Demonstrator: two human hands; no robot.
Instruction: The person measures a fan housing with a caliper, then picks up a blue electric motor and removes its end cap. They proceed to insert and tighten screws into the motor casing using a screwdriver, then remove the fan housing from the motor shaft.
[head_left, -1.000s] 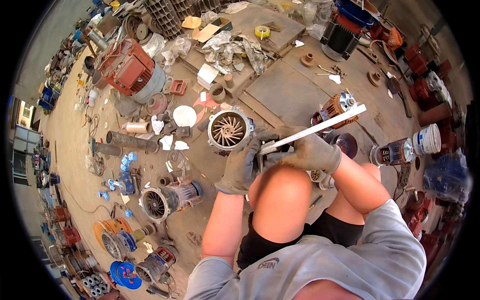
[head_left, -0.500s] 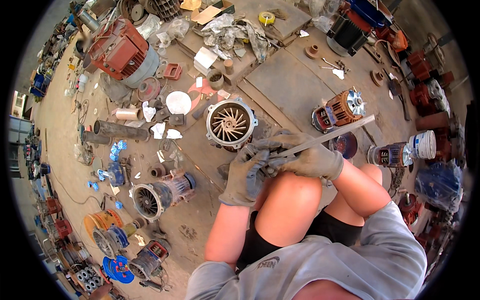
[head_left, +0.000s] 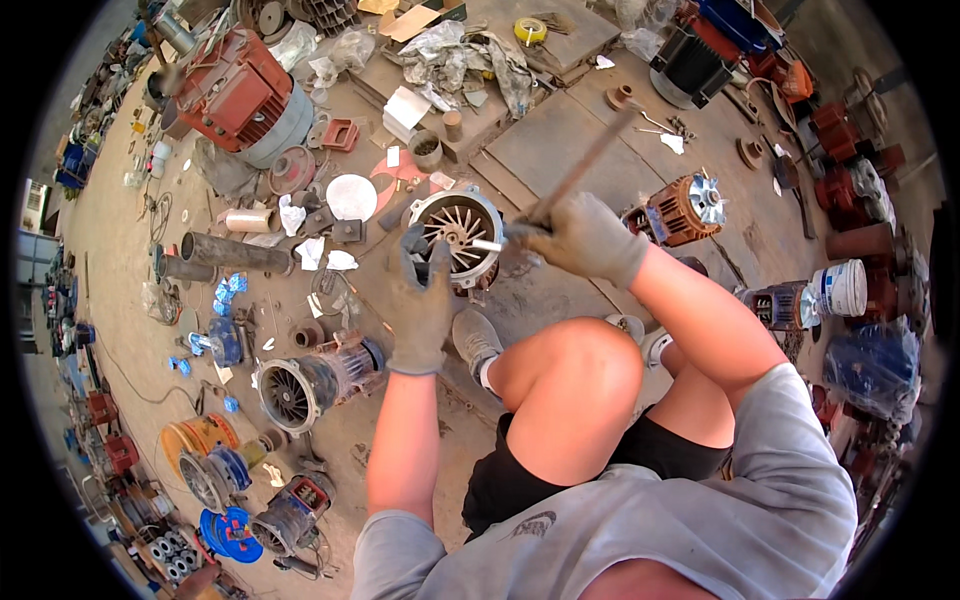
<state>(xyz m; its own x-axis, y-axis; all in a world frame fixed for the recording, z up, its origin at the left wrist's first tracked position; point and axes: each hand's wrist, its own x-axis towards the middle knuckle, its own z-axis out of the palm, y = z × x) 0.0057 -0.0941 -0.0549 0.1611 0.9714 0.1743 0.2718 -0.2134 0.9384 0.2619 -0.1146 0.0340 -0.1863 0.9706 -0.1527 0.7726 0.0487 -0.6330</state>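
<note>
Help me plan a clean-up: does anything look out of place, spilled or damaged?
Crumpled sheeting lies heaped beyond the impeller housing, and white scraps are strewn to its left. Both look like litter among machine parts. I can't confirm any spill or damage.

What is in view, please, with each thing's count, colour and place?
Bladed housing: one, grey and brown, centre
Bar: one, brownish, blurred, upper centre
Red motor: one, red and grey, upper left
Black motor: one, mostly black, upper right
Rusty motor: one, orange-brown, right of centre
Dark pipes: two, grey-brown, left
Tape roll: one, yellow, top
Bucket: one, white, far right
Reel: one, blue, lower left
Other clutter: uncounted, mixed, all around
Left hand: one, grey glove, by the housing
Right hand: one, grey glove, holding the bar
</note>
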